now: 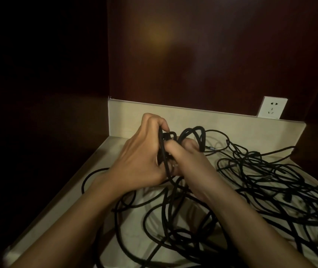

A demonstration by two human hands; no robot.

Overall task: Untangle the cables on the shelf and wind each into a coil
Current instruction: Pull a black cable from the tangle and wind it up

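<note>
Between left hand (140,153) and right hand (189,161), cables (260,176) half hidden.

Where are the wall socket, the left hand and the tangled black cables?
wall socket (272,107), head view, middle of its white faceplate.
left hand (140,151), head view, back of the hand.
tangled black cables (270,176), head view, dense knot at right.
</note>
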